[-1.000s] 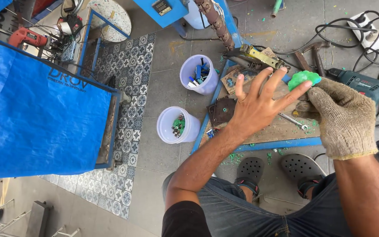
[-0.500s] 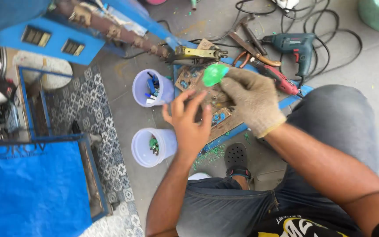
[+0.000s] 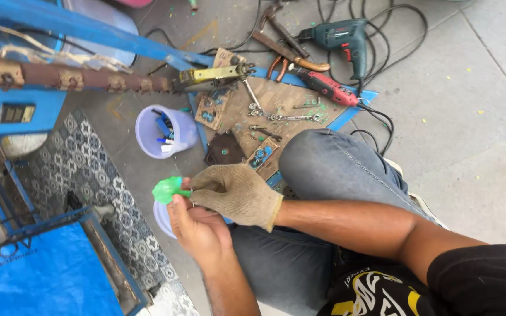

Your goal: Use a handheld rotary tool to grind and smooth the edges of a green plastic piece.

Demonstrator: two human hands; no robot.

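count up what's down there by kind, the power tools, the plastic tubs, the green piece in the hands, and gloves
Power tools: 2, green drill, red rotary tool
Plastic tubs: 2, one with bits inside, one under the hands
Green piece: 1
Gloves: 1, on right hand
Total: 6

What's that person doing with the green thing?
A person sitting on the floor holds a small green plastic piece between both hands. The gloved right hand pinches it, and the bare left hand is beside it, fingertips at the piece. Ahead lie a wooden board with spanners, a green electric drill and a pale plastic cup.
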